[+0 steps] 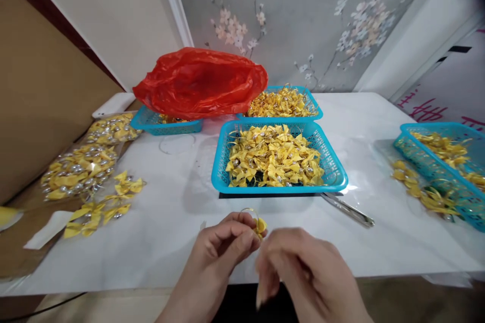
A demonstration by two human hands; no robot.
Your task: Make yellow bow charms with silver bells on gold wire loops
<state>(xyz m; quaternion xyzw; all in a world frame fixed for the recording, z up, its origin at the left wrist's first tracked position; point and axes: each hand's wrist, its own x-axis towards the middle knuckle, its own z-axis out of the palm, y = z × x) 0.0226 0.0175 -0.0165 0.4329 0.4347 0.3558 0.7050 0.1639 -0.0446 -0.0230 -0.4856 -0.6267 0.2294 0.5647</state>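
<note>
Between the thumb and fingers of my left hand (pixel 227 250) is a small yellow flower-like hoop earring (pixel 259 226), its thin gold wire loop standing up above the fingertips. My right hand (pixel 299 267) is just to the right of it, fingers bent downward and smeared by motion; whether anything is in them I cannot tell. Beyond both hands, a blue basket (pixel 280 190) holds a heap of similar yellow petal pieces (pixel 276 156) with pearly beads. Metal tweezers (pixel 350 209) lie at the basket's front right corner.
Behind are another filled blue basket (pixel 317 103) and a red plastic bag (pixel 200 83) over a third blue basket (pixel 166 127). Bagged beaded pieces (pixel 81 169) and loose yellow pieces (pixel 91 217) lie left. A blue basket (pixel 435 161) stands right, loose pieces (pixel 439 201) beside it.
</note>
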